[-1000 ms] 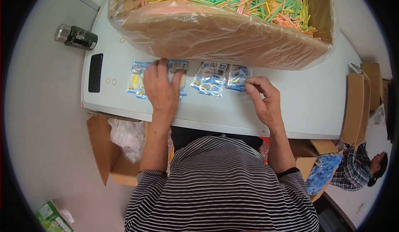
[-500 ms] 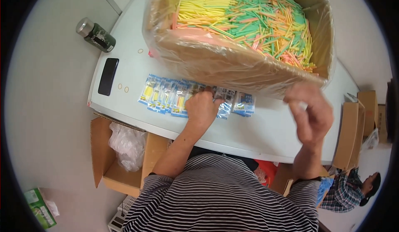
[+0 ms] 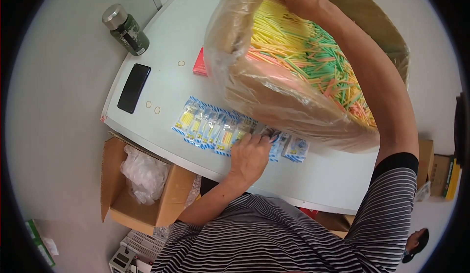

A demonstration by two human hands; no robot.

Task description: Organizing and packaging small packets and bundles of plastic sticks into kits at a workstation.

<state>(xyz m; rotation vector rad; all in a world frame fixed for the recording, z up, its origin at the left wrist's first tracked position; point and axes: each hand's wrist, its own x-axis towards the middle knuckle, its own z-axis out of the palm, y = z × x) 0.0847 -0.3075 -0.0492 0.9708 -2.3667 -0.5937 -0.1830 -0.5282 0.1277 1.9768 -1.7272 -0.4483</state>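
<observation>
A large cardboard box (image 3: 279, 89) lined with clear plastic stands on the table, filled with thin sticks (image 3: 274, 25) in yellow, green and orange-pink. My right hand (image 3: 306, 0) reaches into its far left part, over the yellow sticks. Its fingers are bent down and together, and their tips are hidden. In front of the box lies an overlapping row of small clear-and-blue packets (image 3: 210, 125), several showing yellow or orange sticks inside. My left hand (image 3: 250, 159) rests at the right part of this row, fingers curled closed on a packet.
On the left stand a dark green flask (image 3: 126, 30) and a black phone (image 3: 134, 88), with rubber bands (image 3: 149, 104) nearby. A red box (image 3: 199, 63) sits beside the carton. Below the table's edge, an open carton (image 3: 132, 209) holds crumpled plastic. Another person (image 3: 416, 243) is at lower right.
My right hand has gone from above the table's right side into the far left of the box. My left hand stays at the packets. The whole view has shifted.
</observation>
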